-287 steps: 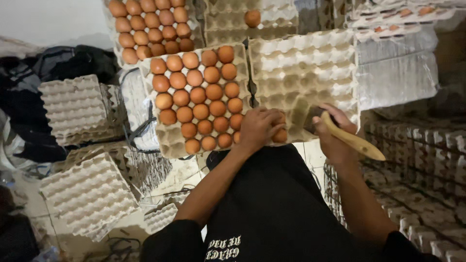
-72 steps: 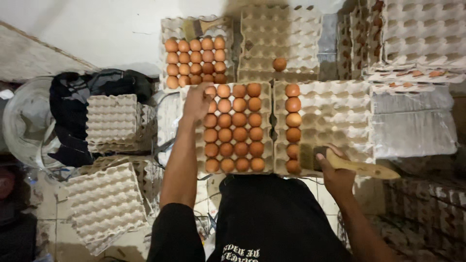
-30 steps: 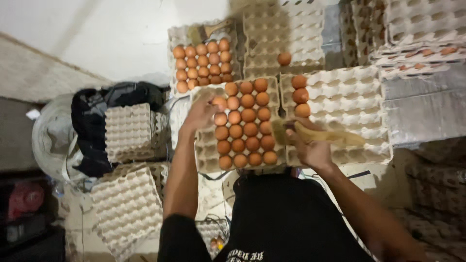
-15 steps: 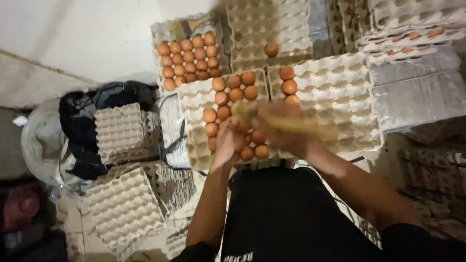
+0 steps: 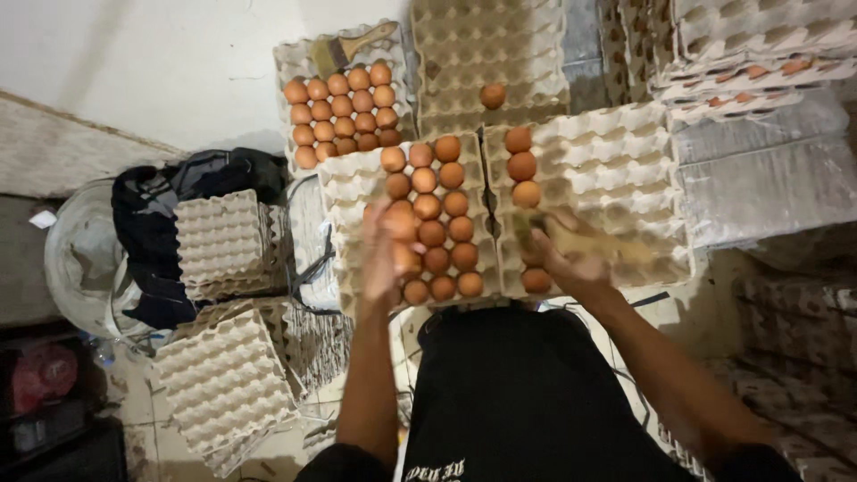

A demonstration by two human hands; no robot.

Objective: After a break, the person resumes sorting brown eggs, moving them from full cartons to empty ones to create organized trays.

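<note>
While the half-full egg tray [image 5: 357, 174] sits straight ahead on the stack, the left hand [image 5: 386, 250] is over its brown eggs [image 5: 437, 234], blurred, so I cannot tell its grip. The right hand [image 5: 571, 259] is closed around a wooden-handled brush [image 5: 594, 241] above the neighbouring tray [image 5: 625, 152], which carries a few eggs.

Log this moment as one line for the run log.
left hand: over eggs in middle tray | right hand: holding brush over right tray
</note>
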